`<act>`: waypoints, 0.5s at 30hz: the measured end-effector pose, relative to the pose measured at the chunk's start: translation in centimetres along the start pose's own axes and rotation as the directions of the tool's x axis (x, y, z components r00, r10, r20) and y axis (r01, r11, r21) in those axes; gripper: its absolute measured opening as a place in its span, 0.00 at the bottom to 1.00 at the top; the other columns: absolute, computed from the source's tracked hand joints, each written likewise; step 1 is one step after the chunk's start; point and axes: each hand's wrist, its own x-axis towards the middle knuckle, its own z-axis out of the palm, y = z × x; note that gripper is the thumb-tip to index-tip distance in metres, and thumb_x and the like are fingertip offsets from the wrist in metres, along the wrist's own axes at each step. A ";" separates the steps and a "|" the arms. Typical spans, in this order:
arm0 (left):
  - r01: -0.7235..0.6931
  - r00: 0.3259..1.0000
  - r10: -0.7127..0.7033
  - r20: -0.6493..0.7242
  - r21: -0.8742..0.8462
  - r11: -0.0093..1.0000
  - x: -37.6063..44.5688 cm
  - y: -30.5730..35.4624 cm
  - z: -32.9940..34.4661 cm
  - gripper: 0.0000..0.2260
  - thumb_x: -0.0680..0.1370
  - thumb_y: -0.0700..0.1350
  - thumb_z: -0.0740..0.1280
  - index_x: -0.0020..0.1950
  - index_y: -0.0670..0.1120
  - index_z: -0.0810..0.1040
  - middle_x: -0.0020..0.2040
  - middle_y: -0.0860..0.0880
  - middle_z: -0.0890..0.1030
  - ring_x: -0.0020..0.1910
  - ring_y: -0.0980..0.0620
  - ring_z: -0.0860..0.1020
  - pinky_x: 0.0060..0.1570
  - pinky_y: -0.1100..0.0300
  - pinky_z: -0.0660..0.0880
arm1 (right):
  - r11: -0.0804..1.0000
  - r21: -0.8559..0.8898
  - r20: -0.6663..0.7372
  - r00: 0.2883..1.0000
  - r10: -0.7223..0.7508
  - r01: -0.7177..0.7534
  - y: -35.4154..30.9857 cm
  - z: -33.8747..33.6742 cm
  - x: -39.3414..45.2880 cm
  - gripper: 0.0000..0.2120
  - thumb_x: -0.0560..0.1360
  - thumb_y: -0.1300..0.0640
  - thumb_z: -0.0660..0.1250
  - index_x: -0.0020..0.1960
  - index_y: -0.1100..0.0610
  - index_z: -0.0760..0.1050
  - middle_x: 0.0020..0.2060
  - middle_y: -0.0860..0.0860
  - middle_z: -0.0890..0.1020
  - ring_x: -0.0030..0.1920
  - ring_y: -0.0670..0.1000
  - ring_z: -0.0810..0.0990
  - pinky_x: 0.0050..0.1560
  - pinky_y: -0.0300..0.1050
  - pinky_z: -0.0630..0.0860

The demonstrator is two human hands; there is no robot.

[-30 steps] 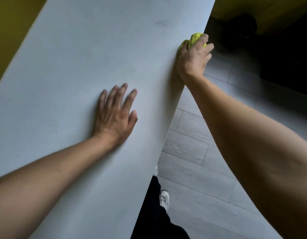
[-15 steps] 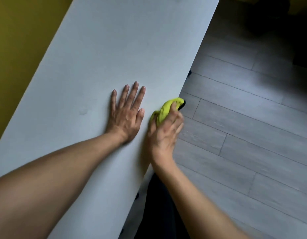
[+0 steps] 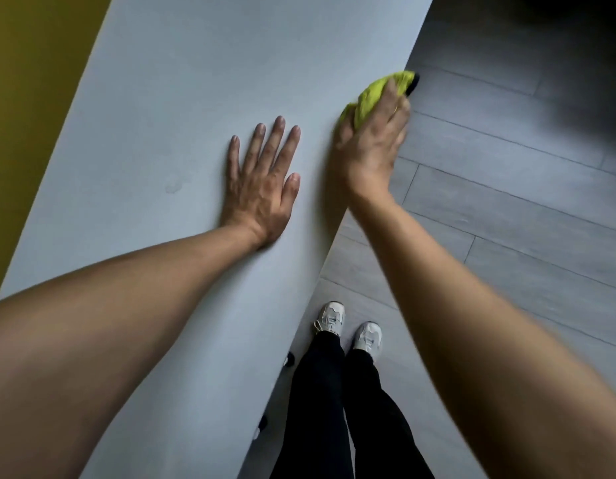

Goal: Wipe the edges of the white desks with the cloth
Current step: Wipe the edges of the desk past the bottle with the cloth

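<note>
A long white desk (image 3: 182, 98) runs from the lower left up to the top middle. Its right edge borders the floor. My right hand (image 3: 372, 146) grips a bunched yellow-green cloth (image 3: 375, 93) and holds it against that right edge, fingers wrapped over the side. My left hand (image 3: 261, 183) lies flat on the desktop just left of it, fingers straight and spread. The part of the cloth under my palm is hidden.
A mustard-yellow wall (image 3: 30, 98) stands along the desk's left side. Grey plank flooring (image 3: 507, 202) lies to the right, darker toward the top right. My legs in black trousers and white shoes (image 3: 348, 326) stand beside the desk edge. A faint smudge (image 3: 173, 186) marks the desktop.
My right hand slid the cloth along the edge toward me from the far end, then a little way back out. The left hand stayed flat on the desktop.
</note>
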 end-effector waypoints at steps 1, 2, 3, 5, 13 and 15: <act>0.001 1.000 -0.001 -0.005 0.001 1.000 0.0 0.0 0.0 0.29 0.84 0.54 0.50 0.86 0.52 0.51 0.86 0.50 0.51 0.85 0.46 0.50 0.81 0.38 0.45 | 1.000 -0.007 -0.006 1.000 -0.002 0.002 -0.1 -0.1 0.9 0.32 0.81 0.54 0.62 0.81 0.61 0.54 0.77 0.62 0.58 0.76 0.63 0.59 0.75 0.50 0.53; 0.001 1.000 -0.001 -0.011 0.004 1.000 0.0 0.0 0.0 0.29 0.84 0.54 0.50 0.86 0.53 0.51 0.86 0.50 0.51 0.85 0.47 0.50 0.81 0.38 0.45 | 1.000 -0.007 -0.017 1.000 -0.004 0.004 -0.2 -0.1 1.5 0.32 0.81 0.54 0.62 0.80 0.60 0.54 0.76 0.61 0.59 0.76 0.62 0.60 0.74 0.49 0.54; 0.002 1.000 -0.002 -0.012 0.002 1.000 0.1 0.1 0.0 0.29 0.84 0.54 0.50 0.86 0.53 0.51 0.86 0.50 0.51 0.85 0.47 0.50 0.81 0.38 0.45 | 1.000 0.002 -0.030 1.000 -0.006 0.006 -0.2 -0.2 1.8 0.32 0.81 0.54 0.62 0.80 0.60 0.55 0.75 0.61 0.60 0.75 0.61 0.61 0.73 0.49 0.56; 0.003 1.000 -0.003 -0.016 -0.010 1.000 0.1 0.1 0.0 0.29 0.83 0.54 0.50 0.86 0.53 0.52 0.86 0.50 0.51 0.85 0.47 0.50 0.81 0.38 0.45 | 0.999 0.033 -0.044 0.999 -0.001 0.002 -0.2 -0.4 1.5 0.31 0.80 0.55 0.62 0.80 0.59 0.56 0.74 0.60 0.62 0.73 0.62 0.64 0.71 0.49 0.59; -0.002 1.000 0.002 -0.017 -0.034 0.999 0.1 -0.2 0.2 0.29 0.84 0.53 0.50 0.86 0.53 0.51 0.86 0.51 0.50 0.85 0.47 0.49 0.81 0.39 0.43 | 0.992 0.120 -0.015 0.999 -0.033 0.035 2.5 0.1 -13.2 0.34 0.77 0.47 0.57 0.78 0.63 0.61 0.68 0.65 0.68 0.69 0.66 0.68 0.71 0.57 0.66; -0.009 1.000 0.008 -0.014 -0.048 0.999 0.0 -0.2 0.1 0.29 0.84 0.53 0.50 0.86 0.53 0.51 0.86 0.51 0.50 0.85 0.47 0.49 0.81 0.39 0.43 | 0.993 0.110 -0.002 0.999 -0.039 0.039 3.3 0.1 -19.0 0.31 0.79 0.50 0.61 0.78 0.63 0.62 0.69 0.64 0.68 0.70 0.64 0.68 0.72 0.59 0.65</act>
